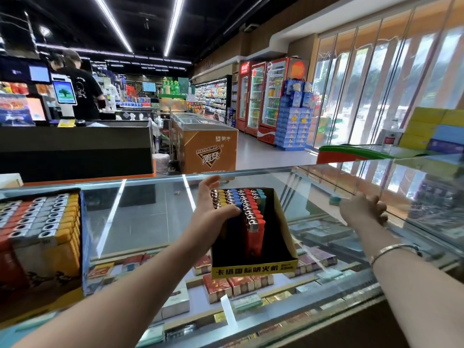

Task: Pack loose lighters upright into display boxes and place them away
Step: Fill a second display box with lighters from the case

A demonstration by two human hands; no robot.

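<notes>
Two display boxes are sitting on the glass counter (140,217). Item one — the black box (281,229) with a yellow front strip is standing near the middle of the counter, part filled: lighters (241,204) are standing upright in rows along its left and far side, yellow, blue, red and teal, metal caps up, while the right portion is showing bare black interior. Item two — the full box (84,237) is resting at the left edge, packed with upright lighters in red, grey and yellow rows.

Left hand (211,209) is holding the black box by its left wall, thumb lying across the tops of the near lighters, fingers extending upward along the outer side. Right hand (361,209) is lying well to the right of the box on the glass, fingers curled around a small teal object (335,200), apparently a lighter, though it is too blurred to be sure. A bracelet (391,249) is circling the right wrist.

Under the glass, cigarette packs (226,285) are lying in tiers. Beyond the counter: an orange chest freezer (208,149), red drink coolers (266,96), a stack of blue cartons (293,121), and a person in a black shirt (80,91) standing at a checkout screen (64,92).
</notes>
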